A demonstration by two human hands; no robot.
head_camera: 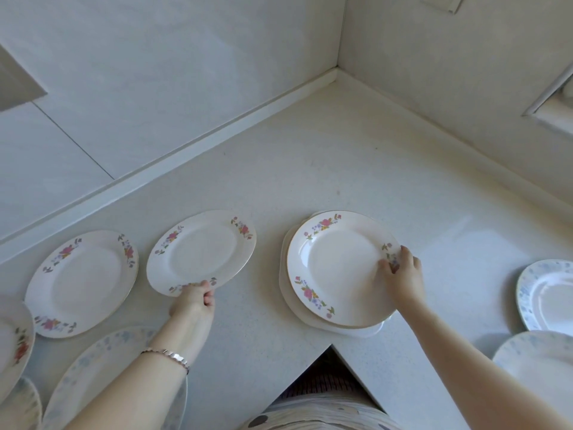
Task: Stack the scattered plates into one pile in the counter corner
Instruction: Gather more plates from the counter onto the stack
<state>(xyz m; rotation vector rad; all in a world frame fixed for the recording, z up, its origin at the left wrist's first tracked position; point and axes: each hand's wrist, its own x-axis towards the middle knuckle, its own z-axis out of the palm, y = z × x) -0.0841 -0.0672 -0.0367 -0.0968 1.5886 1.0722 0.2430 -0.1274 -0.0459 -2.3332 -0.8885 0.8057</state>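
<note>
A pile of floral plates (331,268) lies on the white counter (356,169), in front of the corner. My right hand (401,274) grips the right rim of the pile's top plate. My left hand (193,301) pinches the near rim of a single pink-flowered plate (201,251), which is tilted up off the counter to the left of the pile. Another pink-flowered plate (82,282) lies flat at the far left.
A blue-patterned plate (102,364) lies under my left forearm, and parts of two more plates show at the left edge (12,339). Two blue-patterned plates sit at the right edge (548,297), (539,358). Tiled walls meet behind the counter corner (338,72).
</note>
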